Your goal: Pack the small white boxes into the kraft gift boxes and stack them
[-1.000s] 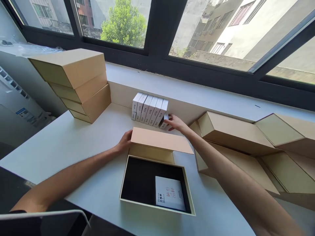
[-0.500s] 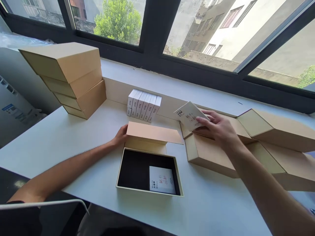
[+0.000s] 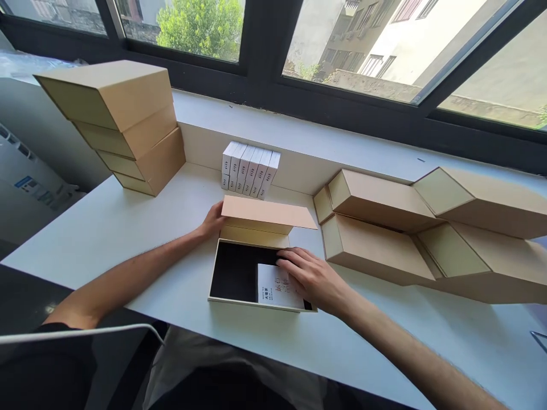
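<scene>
An opened cardboard gift box (image 3: 252, 306) with a black lining lies before me, its tan flap lid (image 3: 269, 212) raised on the far side. My left hand (image 3: 212, 221) is closed round the left end of that lid, its fingertips partly hidden behind it. Inside the right half of the gift box lies a flat white box (image 3: 273, 290) with dark and reddish print. My right hand (image 3: 311, 279) is closed over the upper right part of this white box; its thumb is hidden. Whether another white box lies underneath cannot be seen.
Several slim white boxes (image 3: 250, 169) stand in a row by the sill. Tan boxes (image 3: 137, 125) are stacked at the left, and several more tan boxes (image 3: 380, 247) lie at the right. A white cable (image 3: 106, 330) crosses the lower left. Windows run along the back.
My right hand has come down leftward from above the right-hand boxes into the open gift box, bringing a white box with it. My left hand stays on the lid. The view has shifted slightly.
</scene>
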`<state>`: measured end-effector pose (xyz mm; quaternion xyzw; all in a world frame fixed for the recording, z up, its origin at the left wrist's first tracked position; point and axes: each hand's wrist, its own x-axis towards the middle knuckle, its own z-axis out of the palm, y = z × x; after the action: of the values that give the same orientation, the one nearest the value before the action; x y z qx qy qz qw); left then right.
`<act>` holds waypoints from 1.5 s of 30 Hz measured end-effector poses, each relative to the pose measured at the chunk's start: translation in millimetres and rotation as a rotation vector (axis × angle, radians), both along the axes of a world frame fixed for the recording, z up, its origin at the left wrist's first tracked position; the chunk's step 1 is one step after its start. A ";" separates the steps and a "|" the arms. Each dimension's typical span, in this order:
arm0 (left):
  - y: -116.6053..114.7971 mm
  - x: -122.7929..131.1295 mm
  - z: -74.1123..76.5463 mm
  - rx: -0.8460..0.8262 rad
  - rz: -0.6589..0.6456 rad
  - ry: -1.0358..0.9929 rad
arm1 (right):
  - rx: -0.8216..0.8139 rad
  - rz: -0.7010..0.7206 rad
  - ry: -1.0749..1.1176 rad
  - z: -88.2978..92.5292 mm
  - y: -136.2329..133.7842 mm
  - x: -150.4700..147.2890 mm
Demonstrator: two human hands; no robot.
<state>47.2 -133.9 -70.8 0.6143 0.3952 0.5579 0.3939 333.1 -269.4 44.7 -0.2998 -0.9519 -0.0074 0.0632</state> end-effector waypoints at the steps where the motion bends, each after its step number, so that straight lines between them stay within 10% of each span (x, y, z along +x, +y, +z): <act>1: 0.6 0.0 -0.7 0.003 0.002 0.004 | -0.009 0.070 0.005 1.3 0.2 -4.8; 14: -2.8 4.2 2.0 -0.014 -0.056 -0.016 | -0.152 0.293 0.204 7.8 13.3 -29.3; 18: -2.5 5.5 2.6 -0.041 -0.075 -0.022 | -0.037 -0.270 0.620 56.1 85.8 -34.7; 21: -2.7 6.5 3.5 -0.050 -0.055 -0.030 | -0.241 -0.680 0.513 78.5 164.7 -49.9; 27: -5.4 7.8 8.4 -0.055 -0.095 -0.017 | -0.382 -0.842 0.433 62.0 241.7 -58.7; 37: -3.2 8.9 7.8 -0.024 -0.124 -0.051 | -0.288 -0.844 0.630 61.2 222.7 -19.1; 45: 0.8 7.6 4.5 -0.029 -0.071 -0.059 | -0.245 -0.427 0.731 114.0 93.1 -15.7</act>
<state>54.8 -133.1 -66.3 0.6055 0.3693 0.5557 0.4337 317.4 -176.3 158.7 -0.4782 -0.7774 0.1991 0.3568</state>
